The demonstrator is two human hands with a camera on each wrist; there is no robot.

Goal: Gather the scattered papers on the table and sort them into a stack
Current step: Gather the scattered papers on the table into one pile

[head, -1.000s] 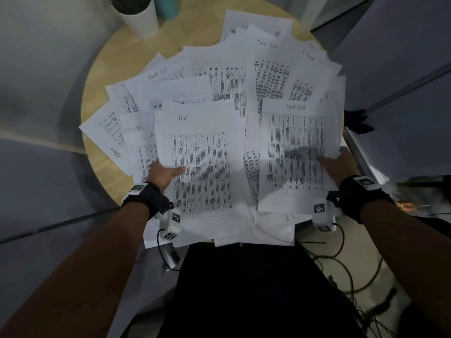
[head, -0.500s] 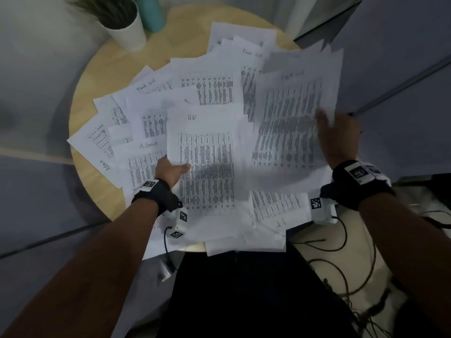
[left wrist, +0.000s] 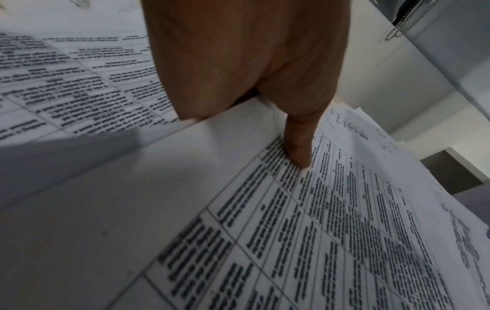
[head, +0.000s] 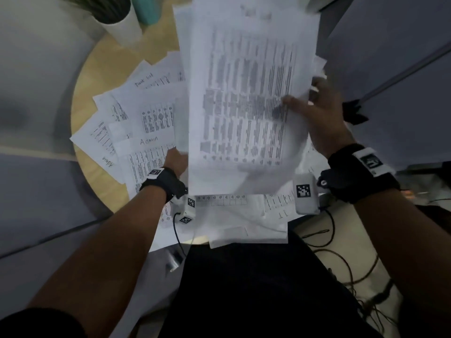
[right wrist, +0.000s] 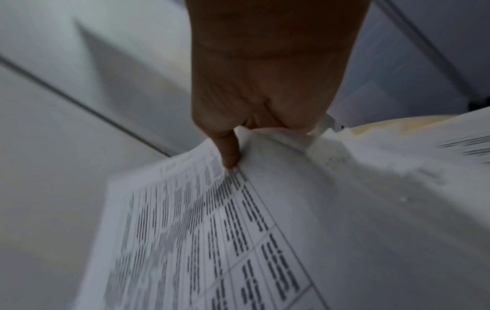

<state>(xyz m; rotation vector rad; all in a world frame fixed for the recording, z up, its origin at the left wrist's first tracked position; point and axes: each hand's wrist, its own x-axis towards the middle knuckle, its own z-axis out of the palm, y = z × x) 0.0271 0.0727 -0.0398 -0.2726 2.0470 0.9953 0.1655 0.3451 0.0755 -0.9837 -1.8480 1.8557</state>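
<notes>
Many printed white papers (head: pixel 136 128) lie spread and overlapping on a round wooden table (head: pixel 80 98). My right hand (head: pixel 305 103) holds a lifted bundle of sheets (head: pixel 244 93) in the air above the pile, thumb (right wrist: pixel 228 151) on top and fingers hidden beneath. The bundle looks blurred. My left hand (head: pixel 177 157) pinches the left edge of a printed sheet (left wrist: pixel 318 230) near the table's front, its thumb (left wrist: pixel 299 151) pressed on the text. The raised bundle partly hides that sheet in the head view.
A white plant pot (head: pixel 117 23) and a teal bottle (head: pixel 148 8) stand at the table's far edge. Grey partition panels (head: pixel 390 69) close in on the right. Cables (head: pixel 341 259) lie on the floor at the right. Some sheets (head: pixel 244 235) overhang the table's near edge.
My right hand has raised its bundle off the table and swung it left, over the sheet my left hand holds. My left hand has kept its grip in the same place.
</notes>
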